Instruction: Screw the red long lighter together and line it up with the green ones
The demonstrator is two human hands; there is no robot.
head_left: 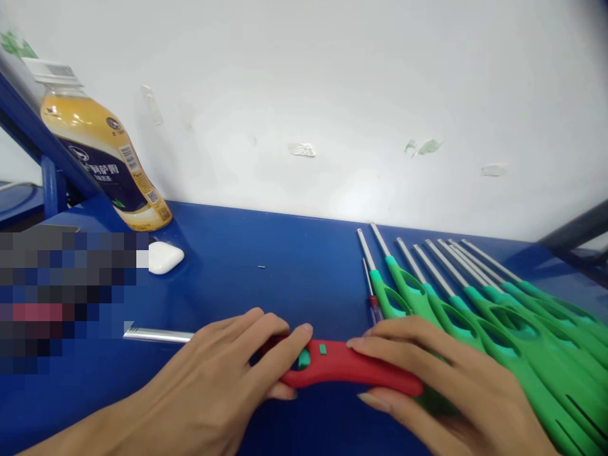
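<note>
A red lighter [351, 367] with green parts and a silver tube [161, 335] lies sideways between my two hands, low in the view. My left hand [228, 373] wraps its fingers round the trigger end, covering where the tube meets the body. The rounded handle end is pinched between thumb and fingers of my right hand [441, 380]. Just behind my right hand, a screwdriver [375, 309] with a dark red and clear handle points away. Several green lighters [460, 320] with silver tubes lie side by side at the right, partly behind my right hand.
A bottle [109, 158] with a yellow and dark label stands at the back left of the blue table [213, 234]. Near it is a white rounded object [164, 258]. A tiny metal pin [261, 266] lies mid-table. Blurred blocks cover the left side. A white wall [332, 95] rises behind.
</note>
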